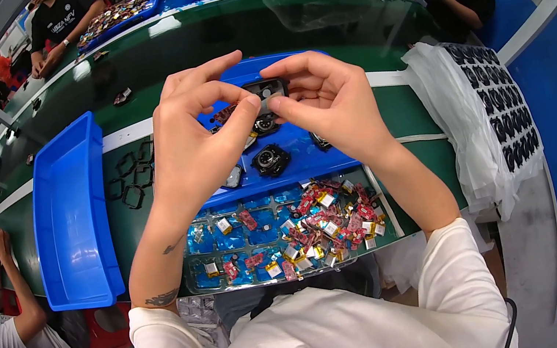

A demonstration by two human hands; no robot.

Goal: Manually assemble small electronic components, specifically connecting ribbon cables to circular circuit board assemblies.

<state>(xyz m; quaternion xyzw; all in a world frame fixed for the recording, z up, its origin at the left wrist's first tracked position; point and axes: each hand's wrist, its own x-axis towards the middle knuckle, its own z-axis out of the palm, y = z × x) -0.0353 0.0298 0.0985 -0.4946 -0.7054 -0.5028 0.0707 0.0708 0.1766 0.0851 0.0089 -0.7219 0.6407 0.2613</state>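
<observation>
Above the blue tray (314, 162), both hands are raised close together at a small black housing (273, 88) with a grey inside. My right hand (334, 98) grips it between thumb and forefinger. My left hand (200, 132) is closed in a pinch at its left edge, the other fingers stretched out; what lies between those fingertips is too small to make out. Below them in the tray sit a round-faced black casing (270, 160) and more black casings, partly hidden by my hands. Nearer me, a clear compartment tray (201, 286) holds several red circuit boards with small silver batteries (331, 229).
An upright-walled blue bin (72, 218) stands at left, beside black frames (131, 171) on the green bench (130, 219). At right lies a sheet of black parts (502, 101) in white wrap (452, 121). Co-workers sit across the conveyor (216, 32) and at left.
</observation>
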